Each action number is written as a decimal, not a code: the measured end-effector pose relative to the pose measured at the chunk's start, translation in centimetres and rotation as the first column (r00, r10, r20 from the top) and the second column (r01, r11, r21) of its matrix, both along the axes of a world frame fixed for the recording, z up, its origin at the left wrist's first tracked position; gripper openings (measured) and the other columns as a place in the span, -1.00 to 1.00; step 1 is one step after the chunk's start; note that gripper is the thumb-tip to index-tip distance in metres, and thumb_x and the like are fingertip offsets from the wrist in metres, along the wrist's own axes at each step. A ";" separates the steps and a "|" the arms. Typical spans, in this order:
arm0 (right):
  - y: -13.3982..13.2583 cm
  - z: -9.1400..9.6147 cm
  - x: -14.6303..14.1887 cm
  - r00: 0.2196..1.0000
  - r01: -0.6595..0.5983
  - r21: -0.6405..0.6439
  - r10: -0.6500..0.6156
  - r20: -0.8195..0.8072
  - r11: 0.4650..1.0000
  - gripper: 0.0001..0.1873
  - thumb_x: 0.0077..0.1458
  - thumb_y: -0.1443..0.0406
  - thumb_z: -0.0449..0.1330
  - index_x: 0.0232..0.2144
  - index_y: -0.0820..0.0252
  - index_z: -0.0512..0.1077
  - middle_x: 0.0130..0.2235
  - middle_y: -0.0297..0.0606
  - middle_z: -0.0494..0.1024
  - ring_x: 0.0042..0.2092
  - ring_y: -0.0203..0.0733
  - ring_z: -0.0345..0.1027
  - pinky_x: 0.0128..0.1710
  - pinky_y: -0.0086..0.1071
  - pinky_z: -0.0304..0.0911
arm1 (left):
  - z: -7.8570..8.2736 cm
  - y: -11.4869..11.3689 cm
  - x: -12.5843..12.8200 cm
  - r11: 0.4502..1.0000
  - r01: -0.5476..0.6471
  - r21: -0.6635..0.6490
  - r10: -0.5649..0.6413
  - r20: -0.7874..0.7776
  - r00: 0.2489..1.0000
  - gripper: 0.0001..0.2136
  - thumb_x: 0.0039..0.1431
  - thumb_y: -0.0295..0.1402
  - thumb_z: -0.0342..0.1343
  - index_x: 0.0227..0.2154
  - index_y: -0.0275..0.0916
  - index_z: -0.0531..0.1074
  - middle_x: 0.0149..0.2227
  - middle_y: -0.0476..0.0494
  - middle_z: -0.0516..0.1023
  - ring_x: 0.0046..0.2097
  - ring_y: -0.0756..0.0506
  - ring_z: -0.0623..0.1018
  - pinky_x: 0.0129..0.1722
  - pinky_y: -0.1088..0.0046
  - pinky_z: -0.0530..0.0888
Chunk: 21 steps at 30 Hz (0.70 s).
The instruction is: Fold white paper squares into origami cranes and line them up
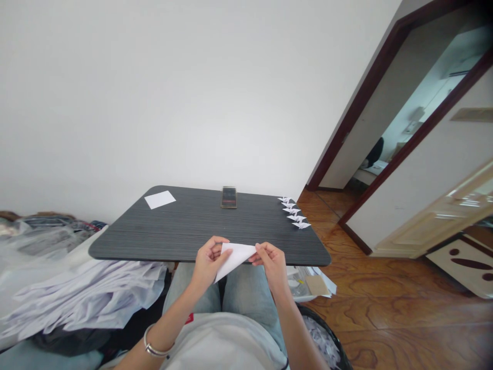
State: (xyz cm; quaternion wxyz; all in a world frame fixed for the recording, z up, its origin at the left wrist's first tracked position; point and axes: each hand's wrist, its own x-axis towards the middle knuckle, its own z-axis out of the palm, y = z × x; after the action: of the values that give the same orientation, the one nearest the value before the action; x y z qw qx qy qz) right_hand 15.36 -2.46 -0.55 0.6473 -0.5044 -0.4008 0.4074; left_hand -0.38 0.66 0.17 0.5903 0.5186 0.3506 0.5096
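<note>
A white sheet of paper (235,257), folded into a triangle, is held up over the near edge of the dark table (192,226). My left hand (210,261) pinches its left side, thumb on top and fingers behind. At the right-hand point of the triangle, my right hand (270,259) has the tip between thumb and fingers. On the table's right side stand several folded white paper cranes (295,211) in a row. Flat at the back left lies a white sheet (160,199).
A small dark-screened device (229,197) sits at the table's back by the wall. Left of the table are piled white cloth (96,293) and plastic bags (46,241). Below right are a box of papers (308,285) and a black-lined bin (323,339) of scraps.
</note>
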 end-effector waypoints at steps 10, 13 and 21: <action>-0.2 0.3 -0.8 0.999 -0.038 -0.021 0.037 -0.024 0.999 -0.71 -0.11 0.13 0.21 -0.59 0.26 0.38 -0.64 -0.35 0.44 -0.57 -0.32 0.36 -0.65 -0.55 0.23 | 0.1 -0.1 0.1 0.999 -0.026 0.027 0.027 -0.030 0.999 -0.73 -0.15 -0.32 0.21 -0.38 -0.28 0.31 -0.55 -0.04 0.52 -0.57 0.02 0.45 -0.59 0.61 0.29; -0.1 0.2 -0.9 0.997 -0.006 -0.010 0.005 -0.083 1.000 -0.72 -0.11 0.13 0.21 -0.59 0.25 0.36 -0.62 -0.36 0.45 -0.57 -0.34 0.35 -0.65 -0.57 0.21 | 0.2 -0.1 0.2 0.998 -0.053 0.028 0.054 -0.031 0.998 -0.73 -0.15 -0.32 0.21 -0.38 -0.28 0.30 -0.56 -0.01 0.51 -0.59 0.05 0.42 -0.61 0.62 0.27; -0.5 -0.8 -3.2 0.971 -0.241 -0.078 0.239 -0.034 0.968 -0.70 -0.12 0.16 0.23 -0.36 0.27 0.46 -0.56 -0.32 0.50 -0.57 -0.33 0.36 -0.63 -0.55 0.20 | 0.1 0.0 0.4 0.993 -0.103 0.053 0.103 -0.013 0.995 -0.74 -0.12 -0.31 0.19 -0.36 -0.27 0.29 -0.58 0.02 0.49 -0.58 0.04 0.42 -0.60 0.62 0.28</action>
State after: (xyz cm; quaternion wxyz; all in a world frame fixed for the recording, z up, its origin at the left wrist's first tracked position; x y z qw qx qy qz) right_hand 12.12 -2.96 -1.34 0.5772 -0.4731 -0.4338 0.5048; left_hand 0.05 0.69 0.25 0.5466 0.5192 0.3681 0.5443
